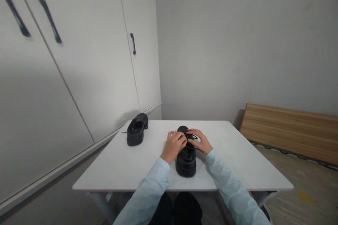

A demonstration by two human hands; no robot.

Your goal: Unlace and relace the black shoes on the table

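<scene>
A black lace-up shoe [186,165] stands on the white table in front of me, its heel toward me and its toe pointing away. Over its front, my left hand [174,145] has its fingers curled and pressed together at the lacing. From the other side, my right hand [201,142] pinches at the same spot with thumb and fingertips. A loop of black shoelace [194,137] shows by the right fingers. How the lace runs between the fingertips is partly hidden. The matching black shoe [135,132] sits at the table's far left, a lace end sticking out leftward.
The white table [111,175] spans the space before me. White cabinets [92,59] with dark handles line the left side, close to the table edge. A grey wall stands behind. At right, a wood-grain board [287,130] leans near the floor.
</scene>
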